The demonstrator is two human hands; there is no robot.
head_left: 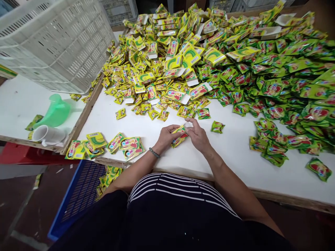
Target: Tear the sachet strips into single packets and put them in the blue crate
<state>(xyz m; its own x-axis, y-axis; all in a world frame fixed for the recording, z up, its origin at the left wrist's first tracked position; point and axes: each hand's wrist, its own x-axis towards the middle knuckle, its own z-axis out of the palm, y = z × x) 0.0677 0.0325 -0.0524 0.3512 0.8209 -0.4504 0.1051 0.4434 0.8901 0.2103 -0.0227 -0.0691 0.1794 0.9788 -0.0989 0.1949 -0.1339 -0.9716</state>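
Between my two hands, just above the white tabletop, is a small yellow candy box [179, 140] with red print. My left hand [167, 136] wraps its fingers round the box from the left; a beaded bracelet sits on that wrist. At the box's upper end, my right hand [196, 134] pinches with thumb and fingers, where a bit of white flap shows. A green candy packet [217, 127] lies to the right of my right hand. Just beyond my fingers are small yellow candy packets [186, 111]. Several filled-looking yellow boxes [130, 143] lie to the left of my left hand.
A large heap of open yellow boxes [180, 62] and green packets [277, 87] covers the far side and right. At left stand a white plastic crate [60, 45], a green scoop [59, 111] and a white mug [49, 134]. A blue crate [81, 195] sits below the edge.
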